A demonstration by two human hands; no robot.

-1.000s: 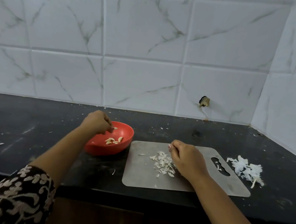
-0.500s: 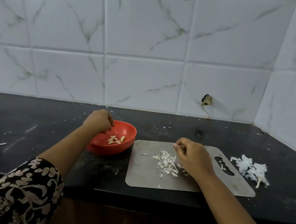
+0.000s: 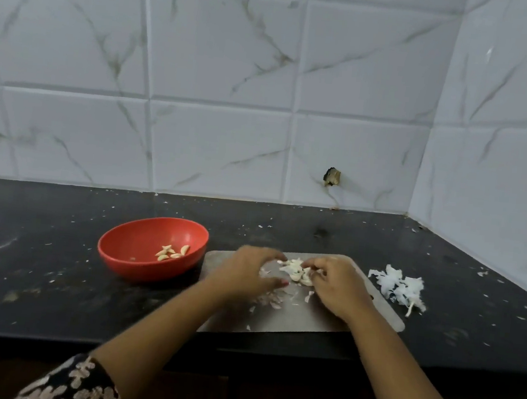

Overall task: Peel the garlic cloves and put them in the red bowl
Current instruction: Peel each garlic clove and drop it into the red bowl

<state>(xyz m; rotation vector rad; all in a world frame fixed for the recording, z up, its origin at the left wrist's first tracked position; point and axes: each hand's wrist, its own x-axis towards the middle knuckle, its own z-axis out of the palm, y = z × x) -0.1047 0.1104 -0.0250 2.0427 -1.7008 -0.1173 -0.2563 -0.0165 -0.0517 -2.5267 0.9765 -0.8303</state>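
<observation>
The red bowl point(image 3: 138, 267) stands on the black counter, left of a grey cutting board point(image 3: 308, 321), and holds several peeled garlic cloves point(image 3: 170, 253). A small pile of pale garlic pieces and skins point(image 3: 297, 269) lies on the far half of the board. My left hand point(image 3: 244, 275) is blurred and cups the pile from the left, fingers and thumb spread in a curve. From the right, my right hand point(image 3: 337, 285) meets the pile with curled fingers whose tips pinch into it. More loose skins point(image 3: 272, 299) lie under my left hand.
A heap of white papery skins point(image 3: 399, 286) lies on the counter just right of the board. Small flakes are scattered over the counter point(image 3: 36, 273). Tiled walls close off the back and the right side. The counter's front edge runs below my forearms.
My left hand left the red bowl and swung right onto the board. Both hands now close in on the garlic pile, which sits more bunched and farther back.
</observation>
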